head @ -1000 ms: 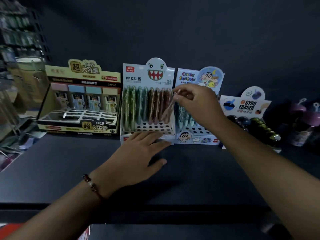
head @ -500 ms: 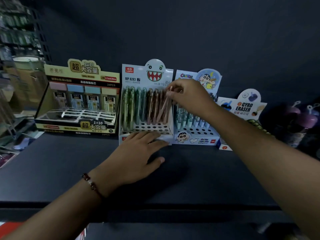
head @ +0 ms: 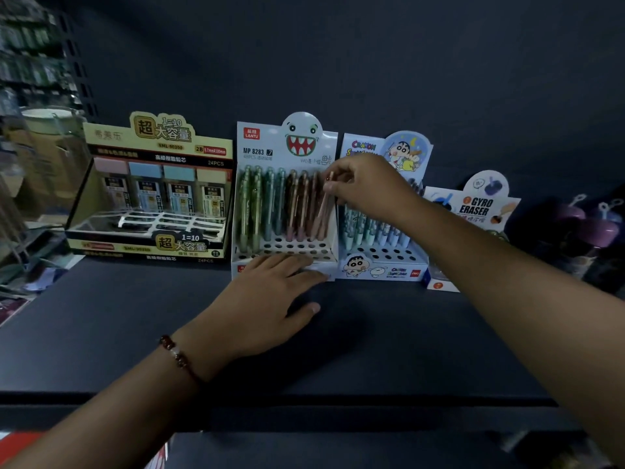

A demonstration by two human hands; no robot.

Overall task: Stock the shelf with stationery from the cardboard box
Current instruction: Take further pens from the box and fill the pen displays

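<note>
A white pencil display box (head: 260, 143) with a toothy monster face stands on the dark shelf (head: 135, 319). It holds upright green, teal and brown-pink mechanical pencils. My right hand (head: 368, 184) pinches the top of a pink pencil (head: 323, 211) that leans in the box's right end, tip down among the holes. My left hand (head: 270, 299) lies flat on the shelf, fingers spread, fingertips against the box's front edge. The cardboard box is not in view.
A yellow pencil-lead display box (head: 152, 191) stands left of the pencil box. A cartoon pen display (head: 382, 231) and a gyro eraser display (head: 473, 211) stand to the right. Purple and blue keychain items (head: 588, 221) sit at far right. The shelf's front edge (head: 270, 401) runs below my arms.
My right hand has carried the pink pencil leftward and down into the right end of the monster box. My left hand has stayed against the box's front.
</note>
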